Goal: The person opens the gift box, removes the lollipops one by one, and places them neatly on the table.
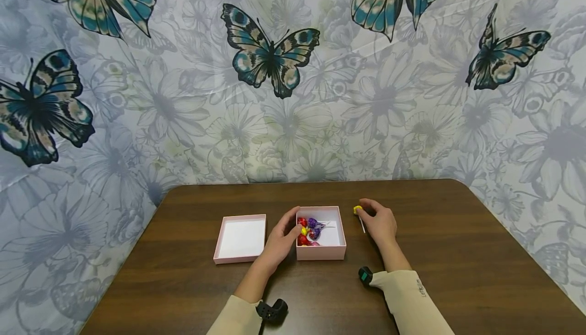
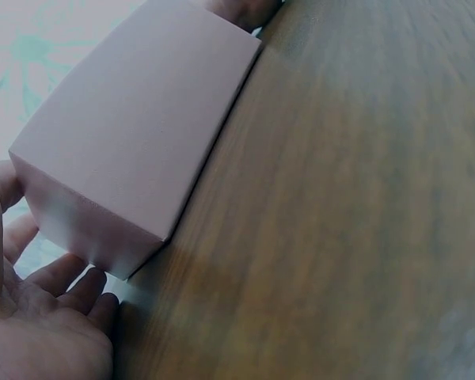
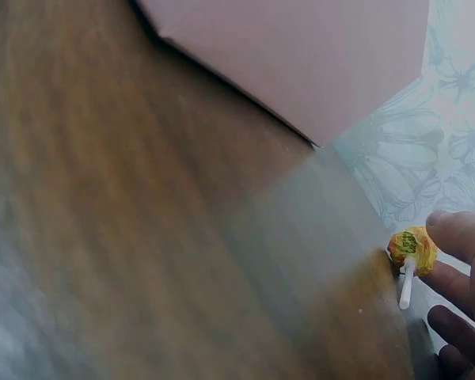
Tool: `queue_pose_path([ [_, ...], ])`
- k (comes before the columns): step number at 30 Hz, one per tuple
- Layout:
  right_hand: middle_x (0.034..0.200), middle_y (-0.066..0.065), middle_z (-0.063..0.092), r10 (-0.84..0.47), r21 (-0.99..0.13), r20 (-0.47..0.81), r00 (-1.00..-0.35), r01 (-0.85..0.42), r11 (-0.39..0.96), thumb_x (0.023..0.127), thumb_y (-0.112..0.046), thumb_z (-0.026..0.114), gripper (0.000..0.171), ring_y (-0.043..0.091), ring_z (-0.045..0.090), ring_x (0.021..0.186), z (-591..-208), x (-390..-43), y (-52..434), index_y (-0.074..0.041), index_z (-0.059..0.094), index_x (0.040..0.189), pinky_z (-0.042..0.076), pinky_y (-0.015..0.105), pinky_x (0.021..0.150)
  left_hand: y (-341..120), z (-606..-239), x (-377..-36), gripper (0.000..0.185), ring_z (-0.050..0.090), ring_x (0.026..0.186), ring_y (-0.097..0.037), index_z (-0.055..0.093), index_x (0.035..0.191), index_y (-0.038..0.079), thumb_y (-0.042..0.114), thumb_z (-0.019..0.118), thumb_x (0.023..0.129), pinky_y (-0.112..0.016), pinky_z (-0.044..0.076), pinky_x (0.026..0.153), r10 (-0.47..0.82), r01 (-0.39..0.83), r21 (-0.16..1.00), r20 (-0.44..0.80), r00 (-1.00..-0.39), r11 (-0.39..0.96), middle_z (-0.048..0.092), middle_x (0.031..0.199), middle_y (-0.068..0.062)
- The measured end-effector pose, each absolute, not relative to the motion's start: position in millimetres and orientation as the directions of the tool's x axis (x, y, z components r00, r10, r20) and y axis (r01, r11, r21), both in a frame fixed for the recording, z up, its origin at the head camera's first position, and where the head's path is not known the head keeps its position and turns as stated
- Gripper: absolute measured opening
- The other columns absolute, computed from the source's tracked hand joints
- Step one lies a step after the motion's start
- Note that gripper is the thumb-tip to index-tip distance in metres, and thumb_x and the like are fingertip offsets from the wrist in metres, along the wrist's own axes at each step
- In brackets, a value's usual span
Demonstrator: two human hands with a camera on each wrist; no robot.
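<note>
1. The right hand (image 1: 379, 221) pinched the yellow lollipop (image 3: 416, 252) by its wrapped head, thumb against finger, to the right of the pink box (image 1: 321, 253); a light grip seemed best, with the stick left free.
2. The left hand (image 1: 280, 239) lay spread along the box's left side, thumb at the rim; gentle contact looked enough to steady it.
3. Wrapped sweets (image 1: 314, 234) crowded the box's left half, so fingers there needed care.
4. The lid (image 1: 240, 238) lay near the left wrist, which needed clearance.

Yellow lollipop (image 3: 412, 250), pink box (image 1: 321, 253)
</note>
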State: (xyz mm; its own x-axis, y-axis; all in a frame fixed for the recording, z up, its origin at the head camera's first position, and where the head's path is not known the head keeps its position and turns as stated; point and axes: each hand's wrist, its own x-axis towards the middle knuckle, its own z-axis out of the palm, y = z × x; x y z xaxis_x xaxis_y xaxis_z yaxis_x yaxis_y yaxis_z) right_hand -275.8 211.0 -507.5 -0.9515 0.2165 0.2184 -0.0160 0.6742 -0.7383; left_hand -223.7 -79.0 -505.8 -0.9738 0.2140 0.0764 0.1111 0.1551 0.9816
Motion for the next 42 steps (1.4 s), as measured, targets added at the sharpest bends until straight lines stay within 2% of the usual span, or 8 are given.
queue_pose_path([
  [13,0.130,0.012,0.068,0.246,-0.801,0.247,-0.937,-0.054,0.596,0.095,-0.029,0.069,0.037,0.033,0.055,0.120,-498,-274,210,-0.018,0.066,0.129,0.042,0.054,0.102,-79,-505,-224,0.052,0.033,0.150,-0.034,0.040,0.152,0.025,0.026,0.055,0.103,-0.055,0.025,0.122,0.227,0.111,0.981,0.074,-0.971,0.157,0.037,0.161,-0.009],
  [27,0.124,0.010,0.070,0.245,-0.820,0.402,-0.882,-0.228,0.525,0.091,-0.024,0.074,0.032,0.033,0.057,0.112,-461,-264,197,-0.017,0.071,0.123,0.044,0.049,0.094,-78,-504,-222,0.052,0.035,0.149,-0.034,0.040,0.152,0.024,0.024,0.055,0.103,-0.055,0.026,0.122,0.217,0.121,0.980,0.085,-0.972,0.159,0.038,0.160,-0.010],
  [30,0.124,0.010,0.070,0.230,-0.821,0.427,-0.874,-0.269,0.503,0.091,-0.023,0.074,0.032,0.027,0.055,0.106,-449,-259,189,-0.017,0.071,0.122,0.045,0.043,0.091,-78,-504,-222,0.052,0.034,0.149,-0.035,0.040,0.153,0.023,0.025,0.055,0.103,-0.055,0.026,0.122,0.218,0.122,0.980,0.086,-0.972,0.159,0.038,0.160,-0.011],
  [34,0.123,0.010,0.071,0.191,-0.814,0.456,-0.869,-0.321,0.484,0.090,-0.019,0.075,0.032,0.012,0.051,0.099,-436,-252,179,-0.015,0.072,0.122,0.043,0.030,0.088,-79,-504,-222,0.053,0.035,0.149,-0.035,0.039,0.153,0.024,0.026,0.055,0.103,-0.055,0.027,0.122,0.219,0.115,0.980,0.078,-0.973,0.161,0.038,0.160,-0.011],
  [37,0.122,0.008,0.071,0.159,-0.803,0.477,-0.864,-0.355,0.480,0.089,-0.019,0.076,0.033,0.007,0.049,0.099,-431,-248,172,-0.015,0.072,0.121,0.041,0.026,0.088,-79,-504,-222,0.052,0.035,0.148,-0.034,0.040,0.153,0.025,0.025,0.055,0.102,-0.055,0.026,0.122,0.217,0.110,0.981,0.074,-0.973,0.159,0.038,0.160,-0.010],
  [42,0.121,0.006,0.071,0.084,-0.758,0.532,-0.843,-0.429,0.491,0.088,-0.019,0.076,0.032,0.020,0.056,0.106,-428,-246,163,-0.014,0.072,0.120,0.045,0.030,0.091,-79,-505,-223,0.052,0.035,0.149,-0.034,0.040,0.153,0.025,0.025,0.055,0.102,-0.055,0.026,0.122,0.214,0.108,0.981,0.071,-0.974,0.164,0.038,0.160,-0.009],
])
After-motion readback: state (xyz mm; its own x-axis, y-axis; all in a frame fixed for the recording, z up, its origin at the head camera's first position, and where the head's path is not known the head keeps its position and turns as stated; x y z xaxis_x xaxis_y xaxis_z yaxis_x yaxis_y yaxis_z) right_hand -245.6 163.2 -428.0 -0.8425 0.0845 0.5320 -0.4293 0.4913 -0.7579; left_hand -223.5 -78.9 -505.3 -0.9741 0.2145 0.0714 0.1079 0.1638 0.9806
